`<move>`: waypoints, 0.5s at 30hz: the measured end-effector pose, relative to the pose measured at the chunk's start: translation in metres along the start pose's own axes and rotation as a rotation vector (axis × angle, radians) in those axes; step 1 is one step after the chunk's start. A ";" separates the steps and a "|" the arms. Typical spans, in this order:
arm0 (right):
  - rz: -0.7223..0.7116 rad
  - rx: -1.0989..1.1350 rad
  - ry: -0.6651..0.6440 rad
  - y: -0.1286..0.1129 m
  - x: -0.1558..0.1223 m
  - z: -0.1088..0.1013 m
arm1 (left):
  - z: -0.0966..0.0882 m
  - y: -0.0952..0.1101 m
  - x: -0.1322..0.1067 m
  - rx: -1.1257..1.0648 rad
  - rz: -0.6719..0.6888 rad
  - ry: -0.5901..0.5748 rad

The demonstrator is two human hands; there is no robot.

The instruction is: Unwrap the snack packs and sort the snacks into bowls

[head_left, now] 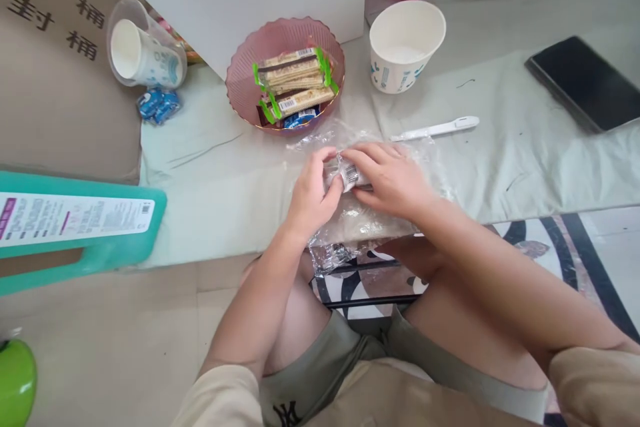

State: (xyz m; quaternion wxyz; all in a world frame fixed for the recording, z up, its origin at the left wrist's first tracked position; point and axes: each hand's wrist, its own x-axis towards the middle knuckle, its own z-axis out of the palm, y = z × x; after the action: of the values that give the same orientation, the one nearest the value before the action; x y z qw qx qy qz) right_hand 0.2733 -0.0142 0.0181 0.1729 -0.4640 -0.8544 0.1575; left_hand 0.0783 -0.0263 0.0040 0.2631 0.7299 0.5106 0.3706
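Between my two hands, over the table in front of my lap, is a small wrapped packet (351, 175) with a barcode on its end. My left hand (315, 190) grips its left end between thumb and fingers. My right hand (390, 177) closes over the other side, hiding much of it, so its contents do not show. Crinkled clear plastic wrap (363, 223) lies beneath both hands and hangs over the table's near edge. Just beyond them, a pink ribbed bowl (243, 63) holds several wrapped wafer sticks (295, 73). A slim white pen-like tool (437, 129) lies behind my right hand.
A white paper tub (400, 77) stands behind the tool, and a black phone (587, 83) lies far right. Nested cups (127, 50) and blue wrapped sweets (157, 105) sit left, beside a cardboard box (60, 113). A teal plastic piece (125, 250) juts over the table's left edge.
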 end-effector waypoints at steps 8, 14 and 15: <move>0.049 -0.095 -0.131 -0.002 0.010 -0.007 | 0.007 -0.029 0.012 -0.238 -0.263 0.057; 0.030 -0.080 -0.067 0.002 -0.001 -0.006 | 0.007 -0.024 0.011 -0.306 -0.318 0.074; 0.033 -0.076 -0.045 0.004 -0.004 -0.007 | 0.007 -0.024 0.011 -0.322 -0.326 0.095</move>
State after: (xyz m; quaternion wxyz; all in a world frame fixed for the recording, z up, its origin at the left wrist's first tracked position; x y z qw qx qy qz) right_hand 0.2810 -0.0151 0.0221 0.1330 -0.4807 -0.8557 0.1381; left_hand 0.0730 -0.0072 -0.0157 0.4081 0.5682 0.5679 0.4337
